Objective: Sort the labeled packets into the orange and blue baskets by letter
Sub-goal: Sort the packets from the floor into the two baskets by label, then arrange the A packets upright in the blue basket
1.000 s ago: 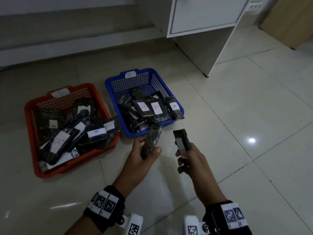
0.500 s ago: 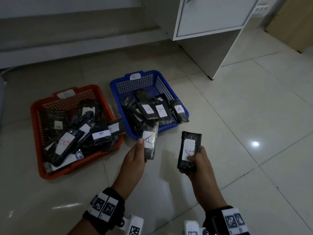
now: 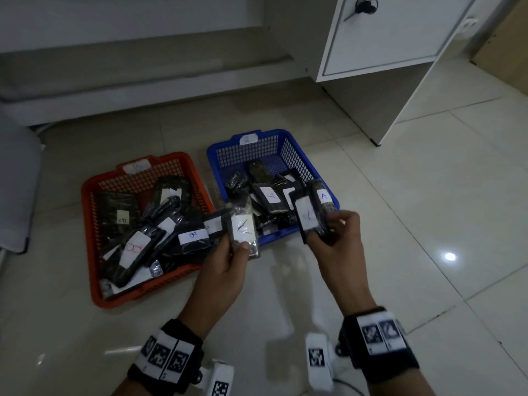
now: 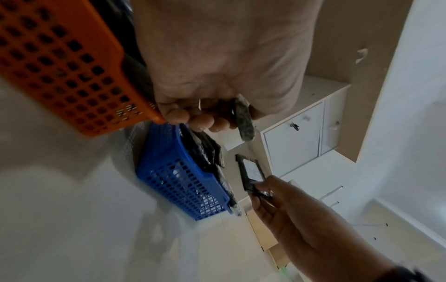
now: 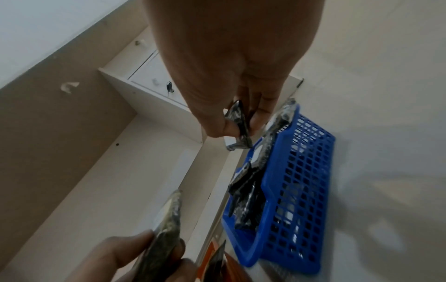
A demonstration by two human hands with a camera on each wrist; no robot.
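Pale tiled floor (image 3: pixel 400 224), orange basket (image 3: pixel 94 238) centre-left, blue basket (image 3: pixel 311 167) centre. Left hand (image 3: pixel 225 270) pinching left packet (image 3: pixel 243 227), right hand (image 3: pixel 337 241) pinching right packet (image 3: pixel 310 218), labels upward for reading, likely blue-bound.

Two dark packets with white labels held upright: one (image 3: pixel 243 230) above the gap between orange basket (image 3: pixel 94 247) and blue basket (image 3: pixel 220 172), other (image 3: pixel 311 220) over blue basket's near edge. Both baskets hold packets.
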